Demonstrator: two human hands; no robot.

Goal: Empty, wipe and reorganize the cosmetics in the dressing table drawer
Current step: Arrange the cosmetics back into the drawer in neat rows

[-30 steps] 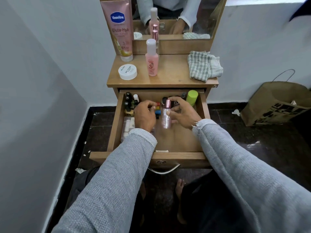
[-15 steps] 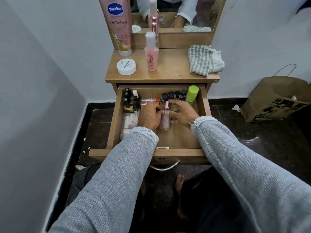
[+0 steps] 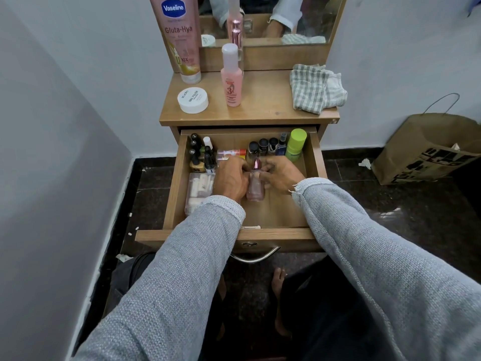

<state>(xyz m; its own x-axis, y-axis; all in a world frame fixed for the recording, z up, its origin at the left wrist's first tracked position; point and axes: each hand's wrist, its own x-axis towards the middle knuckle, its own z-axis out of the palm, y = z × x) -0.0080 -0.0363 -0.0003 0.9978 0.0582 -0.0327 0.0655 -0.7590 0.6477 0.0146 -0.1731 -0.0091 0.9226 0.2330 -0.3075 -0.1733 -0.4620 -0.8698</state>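
The wooden drawer (image 3: 276, 234) of the dressing table is pulled open. In its middle stands a clear pink bottle (image 3: 255, 188) with a metallic pink cap. My left hand (image 3: 230, 178) grips it from the left and my right hand (image 3: 281, 174) holds it from the right. Dark nail polish bottles (image 3: 199, 156) crowd the back left corner. Small dark-capped bottles (image 3: 263, 146) and a green-capped can (image 3: 296, 145) line the back right. A clear box (image 3: 199, 190) of small items lies at the left side.
On the tabletop (image 3: 263, 105) stand a Vaseline tube (image 3: 179, 37), a white jar (image 3: 193, 100), a pink bottle (image 3: 231, 76) and a checked cloth (image 3: 316, 87). A mirror (image 3: 286, 19) rises behind. A brown paper bag (image 3: 426, 149) sits on the dark floor at the right.
My left hand has moved right onto the pink bottle, so both hands now hold it. The camera has tilted down slightly.
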